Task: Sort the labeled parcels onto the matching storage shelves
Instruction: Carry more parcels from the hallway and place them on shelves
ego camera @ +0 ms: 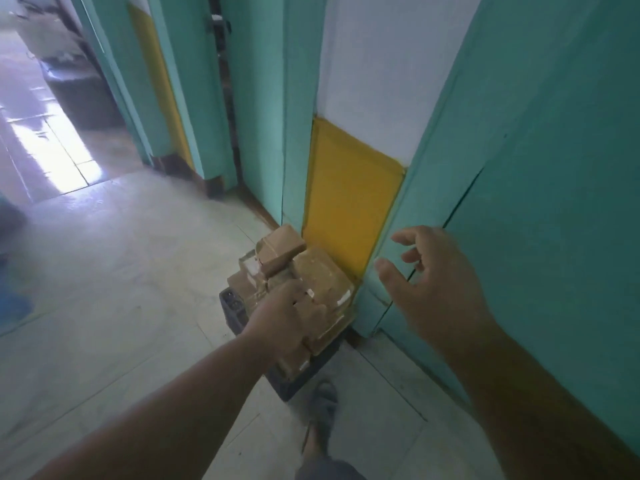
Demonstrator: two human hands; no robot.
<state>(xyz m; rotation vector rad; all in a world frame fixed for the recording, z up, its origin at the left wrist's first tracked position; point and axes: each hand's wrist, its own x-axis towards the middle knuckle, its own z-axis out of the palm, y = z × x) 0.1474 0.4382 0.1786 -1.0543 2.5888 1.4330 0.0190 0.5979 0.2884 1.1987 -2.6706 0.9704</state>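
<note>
Where crate sits, several parcels.

Parcels lie piled in a crate on the floor, against the wall ahead.

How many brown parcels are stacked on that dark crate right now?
About 4 show, more may be hidden: small top parcel, large right parcel, left parcel, and near parcel under the left hand. All sit on the dark crate.
</note>
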